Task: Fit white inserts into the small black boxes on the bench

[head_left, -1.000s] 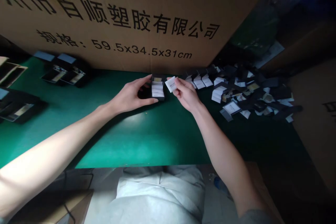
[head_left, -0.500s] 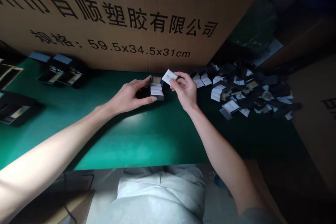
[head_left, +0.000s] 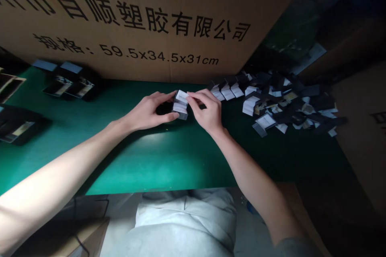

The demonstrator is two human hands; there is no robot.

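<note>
A small open black box with folded white paper inside stands on the green table. My left hand grips it from the left, index finger along its far side and thumb at its near end. Between thumb and fingertips, my right hand pinches the right edge of a small white card with printed text. The card lies over the far part of the box, covering the yellowish patch there. Whether it is seated inside I cannot tell.
A big cardboard carton stands behind the table. To the right lies a heap of small black boxes and white pieces; several open boxes form a row beside it. More black boxes stand at left.
My right hand has carried the white card left and down onto the far part of the box. The left hand keeps its grip, with the box slightly tilted round.
</note>
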